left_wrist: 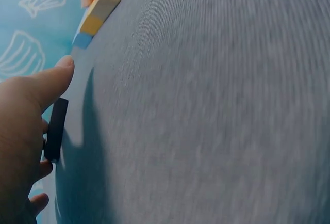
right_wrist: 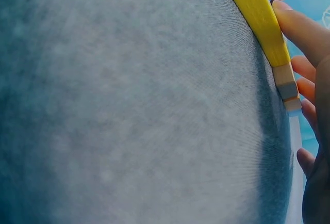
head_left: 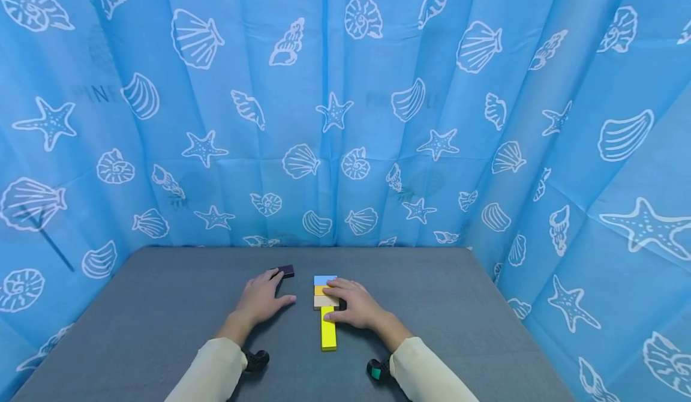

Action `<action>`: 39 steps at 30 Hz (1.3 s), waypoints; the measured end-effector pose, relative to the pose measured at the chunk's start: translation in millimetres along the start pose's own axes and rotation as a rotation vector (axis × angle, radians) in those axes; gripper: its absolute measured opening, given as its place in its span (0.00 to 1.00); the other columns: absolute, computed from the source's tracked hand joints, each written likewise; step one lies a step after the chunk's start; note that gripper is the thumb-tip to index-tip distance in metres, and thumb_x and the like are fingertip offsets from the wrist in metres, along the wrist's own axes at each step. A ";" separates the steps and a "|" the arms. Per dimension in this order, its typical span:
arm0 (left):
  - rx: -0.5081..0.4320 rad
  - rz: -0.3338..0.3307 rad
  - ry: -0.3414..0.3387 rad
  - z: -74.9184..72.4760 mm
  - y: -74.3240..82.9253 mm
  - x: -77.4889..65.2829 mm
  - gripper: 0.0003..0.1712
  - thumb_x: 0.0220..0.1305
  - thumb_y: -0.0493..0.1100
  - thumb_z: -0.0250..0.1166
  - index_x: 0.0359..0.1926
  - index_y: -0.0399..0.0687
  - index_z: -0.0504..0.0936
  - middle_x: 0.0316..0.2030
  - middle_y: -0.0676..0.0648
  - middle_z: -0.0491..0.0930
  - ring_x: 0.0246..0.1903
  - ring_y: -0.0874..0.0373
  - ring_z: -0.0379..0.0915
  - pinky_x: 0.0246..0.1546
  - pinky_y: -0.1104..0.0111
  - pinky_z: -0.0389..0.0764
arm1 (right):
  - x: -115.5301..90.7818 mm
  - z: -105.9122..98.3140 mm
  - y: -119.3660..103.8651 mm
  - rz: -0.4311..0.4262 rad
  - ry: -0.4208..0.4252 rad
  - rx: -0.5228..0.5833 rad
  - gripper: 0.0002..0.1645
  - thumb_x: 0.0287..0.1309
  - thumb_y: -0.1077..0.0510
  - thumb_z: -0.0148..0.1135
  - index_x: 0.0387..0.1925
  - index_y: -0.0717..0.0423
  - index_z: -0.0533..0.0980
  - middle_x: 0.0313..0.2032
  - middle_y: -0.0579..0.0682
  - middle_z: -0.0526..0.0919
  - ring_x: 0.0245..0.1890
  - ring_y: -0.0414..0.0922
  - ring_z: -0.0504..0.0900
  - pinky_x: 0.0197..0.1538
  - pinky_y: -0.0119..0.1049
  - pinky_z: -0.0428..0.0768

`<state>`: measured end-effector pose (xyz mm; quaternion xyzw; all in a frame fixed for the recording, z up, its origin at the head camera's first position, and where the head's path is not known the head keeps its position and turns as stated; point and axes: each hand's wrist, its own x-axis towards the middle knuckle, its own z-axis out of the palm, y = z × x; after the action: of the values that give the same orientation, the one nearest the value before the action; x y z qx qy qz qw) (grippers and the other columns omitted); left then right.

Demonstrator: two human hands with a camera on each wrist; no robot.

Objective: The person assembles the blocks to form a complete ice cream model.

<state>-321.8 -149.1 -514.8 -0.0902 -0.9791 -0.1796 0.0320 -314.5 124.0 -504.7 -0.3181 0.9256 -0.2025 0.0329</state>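
Note:
On the table lies a row of rectangular blocks: a light blue block (head_left: 324,280), an orange-yellow block (head_left: 320,290) and a pale wooden block (head_left: 324,300), set crosswise against each other. A bright yellow block (head_left: 329,337) runs lengthwise from the pale one toward the near edge. My right hand (head_left: 356,303) lies over the right side of the row, thumb on the yellow block, fingers loosely spread over the others. To the left, my left hand (head_left: 260,299) has its fingertips at a black block (head_left: 286,271); its thumb stands well apart from that block.
A grey cloth-covered table (head_left: 432,306) extends around both hands. Behind it and along the sides hangs a blue curtain (head_left: 335,198) with white shell prints. Black wrist straps (head_left: 257,360) sit near the sleeves.

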 end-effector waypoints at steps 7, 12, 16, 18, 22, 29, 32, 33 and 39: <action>-0.015 -0.003 -0.003 6.9 14.8 3.8 0.47 0.57 0.67 0.65 0.69 0.43 0.68 0.68 0.39 0.65 0.66 0.39 0.58 0.64 0.41 0.57 | 0.4 0.2 0.3 0.011 0.003 -0.012 0.39 0.58 0.33 0.60 0.68 0.42 0.69 0.70 0.43 0.64 0.71 0.45 0.58 0.70 0.53 0.53; -0.031 -0.002 -0.011 9.5 24.3 5.0 0.48 0.56 0.68 0.64 0.69 0.44 0.69 0.68 0.39 0.64 0.66 0.39 0.58 0.63 0.40 0.58 | 0.0 -0.4 -1.1 0.020 0.005 -0.018 0.39 0.58 0.33 0.61 0.67 0.43 0.70 0.70 0.44 0.65 0.71 0.45 0.58 0.70 0.54 0.53; -0.041 0.003 -0.014 13.3 32.1 7.2 0.48 0.56 0.69 0.64 0.69 0.44 0.69 0.68 0.40 0.65 0.66 0.40 0.59 0.64 0.41 0.58 | -0.7 -0.1 -1.6 0.020 0.007 -0.019 0.38 0.58 0.34 0.61 0.67 0.43 0.70 0.70 0.44 0.65 0.71 0.45 0.58 0.70 0.54 0.53; -0.044 0.006 -0.013 15.9 35.0 8.9 0.48 0.57 0.69 0.64 0.68 0.44 0.69 0.68 0.40 0.65 0.66 0.41 0.59 0.64 0.42 0.58 | -1.0 -0.2 -1.6 0.012 0.010 -0.016 0.38 0.58 0.34 0.61 0.67 0.43 0.70 0.70 0.44 0.65 0.71 0.45 0.58 0.70 0.54 0.53; -0.059 0.016 -0.015 18.2 40.1 10.7 0.47 0.57 0.69 0.63 0.68 0.44 0.69 0.68 0.41 0.65 0.67 0.41 0.58 0.64 0.41 0.57 | -1.2 -0.2 -1.3 0.000 0.012 -0.004 0.38 0.58 0.34 0.61 0.67 0.43 0.70 0.69 0.43 0.65 0.71 0.45 0.58 0.70 0.55 0.54; -0.057 0.038 -0.028 19.8 49.6 12.5 0.44 0.59 0.66 0.63 0.68 0.47 0.70 0.68 0.43 0.65 0.68 0.42 0.57 0.64 0.40 0.56 | -0.9 -0.6 -0.7 0.002 0.011 0.002 0.38 0.58 0.34 0.61 0.67 0.43 0.70 0.70 0.43 0.65 0.71 0.45 0.58 0.70 0.55 0.54; -0.051 0.045 -0.039 19.2 53.8 12.5 0.41 0.60 0.64 0.63 0.69 0.49 0.69 0.69 0.45 0.65 0.68 0.41 0.56 0.65 0.40 0.55 | -0.4 -0.7 -0.3 0.002 0.013 -0.003 0.39 0.58 0.33 0.61 0.67 0.43 0.70 0.69 0.43 0.65 0.71 0.45 0.58 0.70 0.55 0.54; -0.048 0.046 -0.044 19.0 54.9 12.5 0.41 0.60 0.63 0.63 0.69 0.50 0.69 0.69 0.45 0.65 0.68 0.41 0.55 0.65 0.40 0.54 | -0.3 -0.6 -0.3 0.002 0.013 -0.004 0.39 0.58 0.33 0.61 0.67 0.43 0.70 0.69 0.43 0.65 0.71 0.45 0.58 0.70 0.55 0.54; -0.038 0.056 -0.021 19.0 58.1 11.7 0.38 0.60 0.62 0.65 0.67 0.52 0.71 0.68 0.44 0.65 0.68 0.39 0.53 0.65 0.39 0.53 | 0.7 1.9 1.3 -0.008 0.013 -0.020 0.38 0.59 0.34 0.60 0.67 0.43 0.70 0.70 0.44 0.65 0.71 0.46 0.58 0.69 0.56 0.54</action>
<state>-323.0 -87.0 -511.3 -0.1202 -0.9729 -0.1961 0.0248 -315.4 123.8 -506.8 -0.3209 0.9264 -0.1955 0.0229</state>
